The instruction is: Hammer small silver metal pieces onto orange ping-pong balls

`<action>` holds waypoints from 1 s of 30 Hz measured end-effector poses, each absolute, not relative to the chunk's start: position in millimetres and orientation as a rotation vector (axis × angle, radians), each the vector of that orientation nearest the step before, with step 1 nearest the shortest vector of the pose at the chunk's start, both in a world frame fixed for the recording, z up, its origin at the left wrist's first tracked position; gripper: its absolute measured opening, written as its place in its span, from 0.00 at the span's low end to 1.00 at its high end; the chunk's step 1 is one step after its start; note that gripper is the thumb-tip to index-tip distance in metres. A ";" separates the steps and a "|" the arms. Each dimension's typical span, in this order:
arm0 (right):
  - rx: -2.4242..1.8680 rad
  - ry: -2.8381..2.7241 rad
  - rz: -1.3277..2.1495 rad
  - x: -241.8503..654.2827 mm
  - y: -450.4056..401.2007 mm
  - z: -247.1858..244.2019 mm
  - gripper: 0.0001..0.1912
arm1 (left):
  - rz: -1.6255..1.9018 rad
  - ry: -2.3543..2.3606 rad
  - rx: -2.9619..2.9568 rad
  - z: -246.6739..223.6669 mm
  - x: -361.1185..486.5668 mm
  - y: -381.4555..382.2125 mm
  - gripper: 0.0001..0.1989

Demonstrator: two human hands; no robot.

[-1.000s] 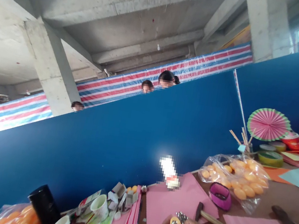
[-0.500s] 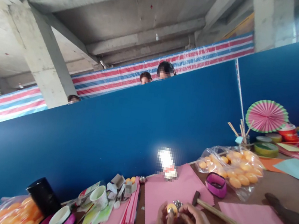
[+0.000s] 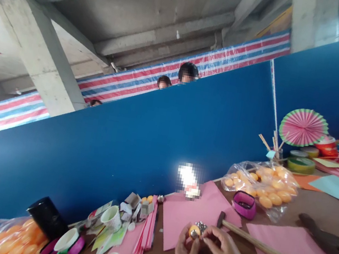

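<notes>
Between its thumb and fingers, my left hand [image 3: 186, 250] grips a small orange ball [image 3: 193, 229] with a shiny silver piece on its near side. My right hand [image 3: 225, 248] is closed in a pinch beside the ball's right edge; what its fingertips hold is too small to make out. Just behind the ball lies a cluster of shiny silver pieces [image 3: 202, 225], partly hidden by the fingers. Below and around them are a pink sheet [image 3: 180, 208] and the brown tabletop. A hammer [image 3: 254, 239] with a wooden handle lies right of my right hand.
A clear bag of orange balls [image 3: 271, 188] and a purple tape ring [image 3: 244, 204] lie at the right. Left are paper cups [image 3: 111, 218], pink strips [image 3: 148, 231], a black cylinder [image 3: 46, 217] and another ball bag [image 3: 18, 238]. A blue partition [image 3: 121, 145] stands behind; people's heads show above it.
The view has shifted slightly, so most things sit a little higher and further left. Both hands stay at the orange ball, with only small finger movement.
</notes>
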State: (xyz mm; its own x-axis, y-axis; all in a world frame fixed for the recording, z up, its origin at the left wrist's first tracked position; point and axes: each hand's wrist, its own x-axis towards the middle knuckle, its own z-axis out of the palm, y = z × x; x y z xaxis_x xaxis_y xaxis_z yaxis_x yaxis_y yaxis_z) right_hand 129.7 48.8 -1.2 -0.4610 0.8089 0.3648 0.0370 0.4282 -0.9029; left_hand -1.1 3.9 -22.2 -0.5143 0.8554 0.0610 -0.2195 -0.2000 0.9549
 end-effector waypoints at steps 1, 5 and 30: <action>-0.721 -1.817 1.125 130.0 48.4 0.9 0.06 | 1.787 1.280 0.860 -21.7 -2.0 2.9 0.27; -0.725 -1.790 1.148 131.1 46.7 8.3 0.07 | 1.725 1.328 0.988 -16.3 -3.5 -1.7 0.26; -0.596 -1.637 1.459 130.5 50.8 6.2 0.09 | 1.621 1.272 0.949 4.4 7.9 -7.8 0.23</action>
State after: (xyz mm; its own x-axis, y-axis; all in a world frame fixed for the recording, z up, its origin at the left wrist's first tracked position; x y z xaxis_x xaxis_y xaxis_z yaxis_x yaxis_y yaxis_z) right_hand 130.5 50.8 6.2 -0.5319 0.8014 0.2736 -0.1799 0.2087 -0.9613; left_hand 7.9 -7.8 4.4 -0.3547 0.9330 0.0610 -0.1628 -0.1259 0.9786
